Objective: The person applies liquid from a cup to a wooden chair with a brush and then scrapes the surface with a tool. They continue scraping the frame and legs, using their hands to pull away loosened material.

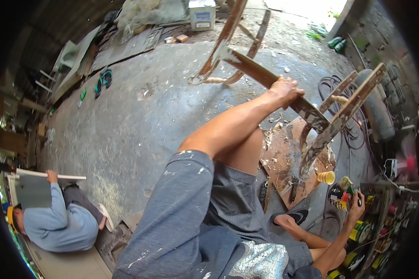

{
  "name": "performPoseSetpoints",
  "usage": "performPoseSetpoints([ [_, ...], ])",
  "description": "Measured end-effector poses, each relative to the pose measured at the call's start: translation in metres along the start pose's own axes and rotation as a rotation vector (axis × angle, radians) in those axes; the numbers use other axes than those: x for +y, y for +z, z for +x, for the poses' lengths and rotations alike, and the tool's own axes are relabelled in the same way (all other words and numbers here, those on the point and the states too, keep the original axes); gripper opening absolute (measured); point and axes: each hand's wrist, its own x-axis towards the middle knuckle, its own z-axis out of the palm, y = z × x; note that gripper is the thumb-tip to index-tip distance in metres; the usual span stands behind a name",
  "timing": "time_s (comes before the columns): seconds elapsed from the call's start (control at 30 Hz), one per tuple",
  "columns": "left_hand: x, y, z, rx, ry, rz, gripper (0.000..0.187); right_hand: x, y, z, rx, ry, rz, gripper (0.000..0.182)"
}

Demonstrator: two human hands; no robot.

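Grips the wooden frame (256,71), at far right above the chip-strewn board (277,165), with left hand (285,89) closed around its crossbar. Pinches an apparent brush (346,182) at near right, in right hand (357,208). Looks only partway along: pale patches, much brown finish left.

Chair frame (260,70): wood, brown finish worn and patchy.
Floor (121,116): grey, rough, flecked. Board (277,167): wood, stained. Cup (326,177): yellow, ridged.

Frame (253,69) above board (280,145), flip-flops (105,79) left
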Motion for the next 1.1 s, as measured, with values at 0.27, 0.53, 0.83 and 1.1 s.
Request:
performPoseSetpoints([
  [0.27, 0.002, -0.010, -0.011, 0.015, 0.032, 0.006, 0.088, -0.005, -0.009, 0.000, 0.054, 0.034, 0.032, 0.021],
  [0.53, -0.005, -0.006, -0.022, 0.114, 0.134, 0.043, 0.091, -0.011, -0.012, 0.001, 0.105, -0.004, 0.033, 0.021],
  [0.83, 0.008, -0.015, -0.028, 0.035, 0.230, -0.032, 0.079, -0.025, -0.064, 0.011, 0.412, -0.040, 0.140, 0.022],
  [1.1, 0.012, -0.012, -0.030, -0.046, 0.226, -0.139, 0.073, 0.076, -0.130, 0.102, 0.543, -0.523, -0.852, 0.016],
])
